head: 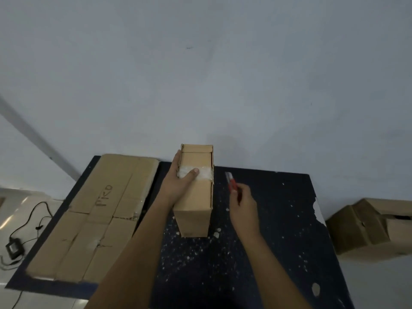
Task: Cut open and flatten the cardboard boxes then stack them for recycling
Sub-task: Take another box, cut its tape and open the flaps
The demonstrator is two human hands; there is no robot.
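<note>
The left hand point(178, 184) clamps the narrow taped cardboard box point(194, 197) at mid-table, thumb pressed on the clear tape band point(201, 173). The right hand point(244, 202), just beside it, grips a red utility knife point(231, 185). A slip along the tape could nick that thumb. I count one upright box, one flattened cardboard stack point(98, 192) at left, one crumpled box point(372, 228) off the table point(278, 219).

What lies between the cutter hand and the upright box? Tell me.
Head view: between the right hand with the red cutter and the upright box lies only bare dark table, flecked with white crumbs.
</note>
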